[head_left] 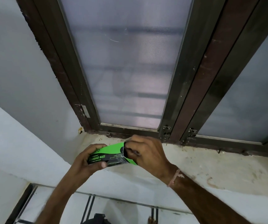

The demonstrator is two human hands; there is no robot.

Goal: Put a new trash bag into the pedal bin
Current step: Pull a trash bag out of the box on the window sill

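Note:
A green and black box of garbage bags (112, 155) is held over a stained window sill (211, 165). My left hand (88, 160) grips the box's left end, thumb underneath. My right hand (146, 152) is at the box's open right end, its fingers pinched on the flap or on something dark in the opening; which of the two I cannot tell. The pedal bin is not in view.
A dark-framed window with frosted glass (126, 70) rises right behind the sill. White walls (17, 78) close in on the left. Below the sill lies a tiled floor (122, 207), with a dark object (97, 219) at the bottom edge.

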